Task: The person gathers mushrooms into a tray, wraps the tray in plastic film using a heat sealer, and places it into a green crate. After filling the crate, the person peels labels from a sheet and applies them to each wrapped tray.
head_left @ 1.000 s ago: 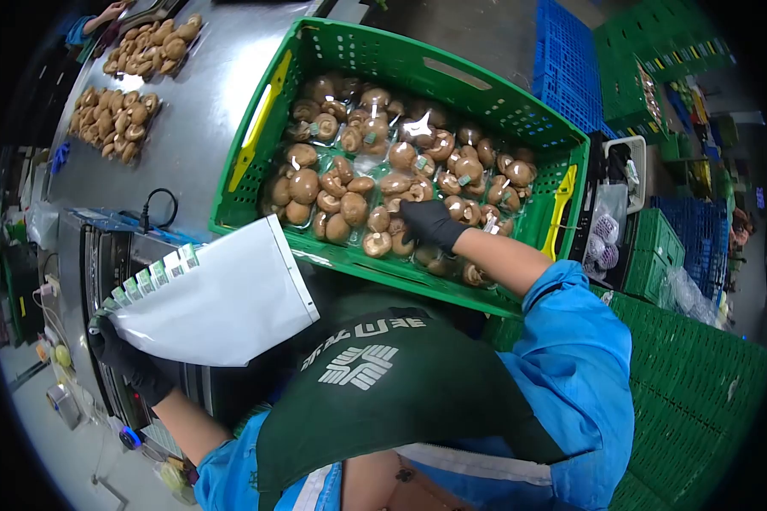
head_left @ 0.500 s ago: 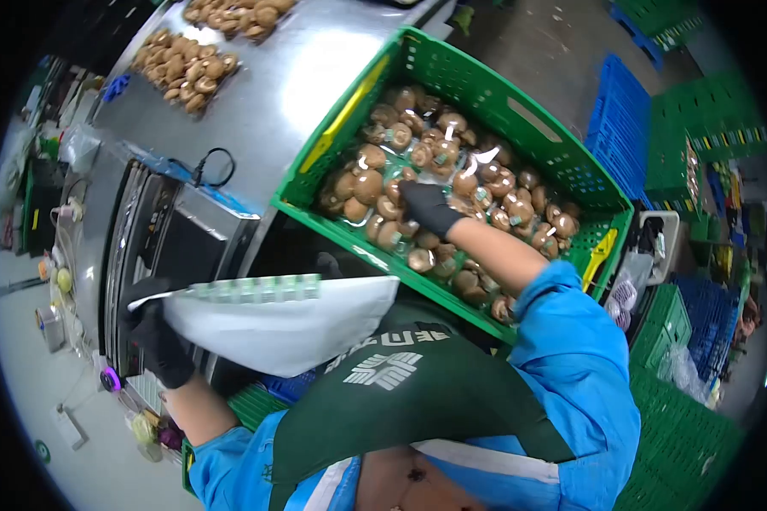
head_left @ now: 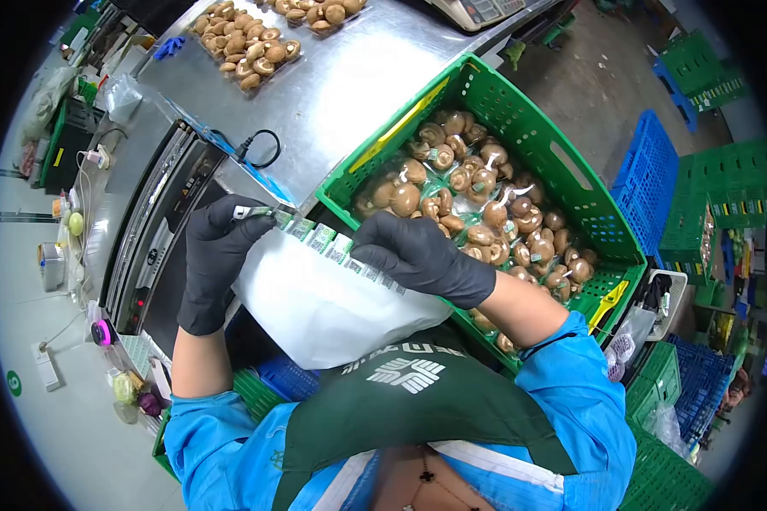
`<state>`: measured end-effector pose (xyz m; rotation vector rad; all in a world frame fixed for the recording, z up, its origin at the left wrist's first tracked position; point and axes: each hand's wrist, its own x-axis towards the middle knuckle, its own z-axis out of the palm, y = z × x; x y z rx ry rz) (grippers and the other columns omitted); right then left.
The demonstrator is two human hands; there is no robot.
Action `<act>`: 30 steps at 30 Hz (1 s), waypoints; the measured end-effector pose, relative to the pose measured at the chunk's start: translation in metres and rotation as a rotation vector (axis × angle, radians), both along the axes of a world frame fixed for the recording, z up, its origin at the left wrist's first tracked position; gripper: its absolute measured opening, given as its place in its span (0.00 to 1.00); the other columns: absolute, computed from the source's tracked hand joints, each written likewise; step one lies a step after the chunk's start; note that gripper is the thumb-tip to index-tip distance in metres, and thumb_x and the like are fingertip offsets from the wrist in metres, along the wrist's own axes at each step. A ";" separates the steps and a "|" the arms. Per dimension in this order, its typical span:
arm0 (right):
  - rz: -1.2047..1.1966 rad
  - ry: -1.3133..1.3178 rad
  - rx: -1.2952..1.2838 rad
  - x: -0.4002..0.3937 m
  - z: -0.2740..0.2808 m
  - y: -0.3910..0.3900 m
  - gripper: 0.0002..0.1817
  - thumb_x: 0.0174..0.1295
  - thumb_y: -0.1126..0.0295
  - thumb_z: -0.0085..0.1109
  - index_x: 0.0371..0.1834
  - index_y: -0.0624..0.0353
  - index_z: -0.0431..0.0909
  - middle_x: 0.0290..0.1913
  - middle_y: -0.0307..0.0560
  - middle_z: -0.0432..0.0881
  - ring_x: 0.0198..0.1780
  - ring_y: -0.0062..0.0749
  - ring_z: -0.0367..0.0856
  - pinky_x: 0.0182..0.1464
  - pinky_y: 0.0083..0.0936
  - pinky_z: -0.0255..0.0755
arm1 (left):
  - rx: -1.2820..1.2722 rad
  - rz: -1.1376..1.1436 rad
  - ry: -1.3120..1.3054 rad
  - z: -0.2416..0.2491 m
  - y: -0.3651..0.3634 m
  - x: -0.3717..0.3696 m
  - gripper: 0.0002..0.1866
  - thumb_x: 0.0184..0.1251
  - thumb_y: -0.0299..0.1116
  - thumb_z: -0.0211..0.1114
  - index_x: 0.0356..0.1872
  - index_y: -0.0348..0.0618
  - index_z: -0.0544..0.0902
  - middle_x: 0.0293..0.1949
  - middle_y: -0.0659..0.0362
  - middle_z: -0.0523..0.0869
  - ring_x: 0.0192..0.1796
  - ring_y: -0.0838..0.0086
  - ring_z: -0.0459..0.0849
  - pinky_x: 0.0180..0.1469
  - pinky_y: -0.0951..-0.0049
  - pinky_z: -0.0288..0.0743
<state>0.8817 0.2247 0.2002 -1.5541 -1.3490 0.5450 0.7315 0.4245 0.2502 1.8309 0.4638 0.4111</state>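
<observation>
My left hand [head_left: 222, 251], in a black glove, pinches one end of a white sheet [head_left: 315, 298] that carries a row of green-and-white labels [head_left: 320, 238] along its upper edge. At that label row, my right hand [head_left: 422, 255], also black-gloved, is closed with its thumb and fingertips on a label. Just beyond it stands a green crate [head_left: 520, 102] holding packs of brown mushrooms [head_left: 486, 183] in clear film. The sheet hangs in front of my dark green apron.
Mushroom packs [head_left: 243, 43] lie on the steel table [head_left: 324, 68], with a scale [head_left: 477, 10] at its far edge. A black machine [head_left: 158, 238] with a cable [head_left: 264, 149] is at the left. Blue crates [head_left: 643, 179] and green crates [head_left: 716, 175] stand at the right.
My right hand has left the mushroom packs in the crate and come back to the label row. My left hand has moved up and right with the sheet. The view has shifted.
</observation>
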 end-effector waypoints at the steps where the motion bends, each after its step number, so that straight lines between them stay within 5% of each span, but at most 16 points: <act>1: -0.009 -0.013 0.041 -0.003 -0.002 -0.001 0.11 0.59 0.60 0.56 0.36 0.56 0.72 0.25 0.43 0.78 0.24 0.33 0.79 0.28 0.24 0.71 | -0.009 0.042 0.036 -0.002 -0.001 0.000 0.06 0.50 0.22 0.66 0.31 0.38 0.81 0.27 0.63 0.82 0.30 0.83 0.78 0.34 0.82 0.71; 3: -0.017 -0.024 0.077 -0.006 -0.006 -0.003 0.09 0.58 0.62 0.56 0.33 0.56 0.72 0.25 0.44 0.79 0.23 0.33 0.79 0.28 0.25 0.72 | -0.023 0.085 0.074 -0.010 0.000 -0.004 0.05 0.51 0.21 0.65 0.30 0.39 0.80 0.27 0.64 0.82 0.30 0.82 0.78 0.35 0.82 0.71; 6: -0.377 0.532 0.238 0.011 -0.038 0.002 0.05 0.60 0.69 0.53 0.34 0.59 0.73 0.27 0.41 0.78 0.28 0.21 0.76 0.30 0.20 0.70 | -0.162 0.324 0.111 -0.022 0.020 -0.030 0.04 0.52 0.20 0.61 0.29 0.36 0.79 0.26 0.63 0.82 0.29 0.82 0.78 0.33 0.82 0.71; 8: -0.445 0.429 -0.137 0.055 -0.083 0.005 0.09 0.58 0.65 0.57 0.32 0.60 0.73 0.27 0.45 0.77 0.29 0.27 0.76 0.33 0.23 0.70 | -0.121 0.374 0.053 -0.023 0.038 -0.069 0.06 0.49 0.19 0.58 0.29 0.37 0.79 0.26 0.62 0.81 0.28 0.81 0.77 0.32 0.81 0.71; 12: -0.305 0.203 -0.492 0.053 -0.191 0.020 0.11 0.54 0.63 0.59 0.31 0.60 0.73 0.27 0.49 0.77 0.28 0.34 0.77 0.33 0.30 0.71 | -0.077 0.494 0.020 -0.027 0.049 -0.113 0.06 0.49 0.20 0.59 0.30 0.39 0.79 0.28 0.63 0.81 0.31 0.81 0.76 0.36 0.81 0.69; 14: -0.239 -0.234 -0.615 0.047 -0.233 0.034 0.15 0.49 0.58 0.62 0.31 0.57 0.74 0.25 0.51 0.78 0.27 0.40 0.78 0.32 0.33 0.72 | 0.045 0.473 0.015 -0.033 0.052 -0.121 0.06 0.49 0.21 0.60 0.30 0.40 0.79 0.29 0.63 0.81 0.31 0.82 0.75 0.36 0.81 0.68; 17: -0.295 -0.512 -0.712 0.049 -0.229 0.045 0.15 0.47 0.59 0.62 0.30 0.58 0.74 0.28 0.54 0.79 0.31 0.47 0.79 0.34 0.37 0.72 | -0.018 0.497 0.026 -0.035 0.055 -0.135 0.07 0.49 0.21 0.60 0.31 0.40 0.79 0.29 0.63 0.81 0.31 0.82 0.75 0.36 0.80 0.68; 20: -0.359 -0.385 -0.794 0.079 -0.173 0.038 0.21 0.44 0.58 0.65 0.34 0.63 0.74 0.31 0.56 0.80 0.34 0.48 0.80 0.35 0.38 0.72 | 0.044 0.572 0.075 -0.036 0.076 -0.172 0.06 0.48 0.20 0.59 0.30 0.39 0.79 0.29 0.63 0.81 0.31 0.81 0.75 0.36 0.80 0.68; 22: -0.430 -0.182 -0.816 0.095 -0.152 0.026 0.23 0.46 0.54 0.65 0.32 0.65 0.75 0.31 0.57 0.79 0.35 0.41 0.79 0.36 0.33 0.70 | 0.088 0.608 0.078 -0.035 0.087 -0.194 0.06 0.48 0.20 0.59 0.29 0.39 0.79 0.29 0.62 0.81 0.31 0.81 0.75 0.37 0.80 0.68; 25: -0.331 0.385 -0.669 0.095 -0.087 0.046 0.18 0.59 0.57 0.55 0.38 0.63 0.76 0.31 0.43 0.79 0.39 0.26 0.77 0.41 0.25 0.69 | 0.105 0.686 0.067 -0.035 0.076 -0.223 0.07 0.48 0.19 0.59 0.29 0.38 0.80 0.30 0.60 0.82 0.33 0.78 0.78 0.37 0.80 0.70; 27: -0.100 0.672 -0.271 0.071 -0.057 0.077 0.13 0.63 0.62 0.50 0.37 0.61 0.76 0.32 0.36 0.78 0.38 0.20 0.73 0.41 0.19 0.67 | 0.138 0.691 0.006 -0.031 0.051 -0.229 0.08 0.48 0.18 0.59 0.31 0.37 0.81 0.32 0.59 0.83 0.34 0.77 0.79 0.39 0.79 0.72; 30: 0.130 0.409 -0.431 0.025 -0.003 0.137 0.11 0.64 0.63 0.48 0.36 0.59 0.77 0.31 0.34 0.77 0.29 0.12 0.69 0.29 0.12 0.64 | 0.303 0.867 -0.061 -0.014 0.000 -0.253 0.10 0.43 0.15 0.62 0.31 0.36 0.82 0.30 0.56 0.84 0.33 0.73 0.81 0.38 0.76 0.74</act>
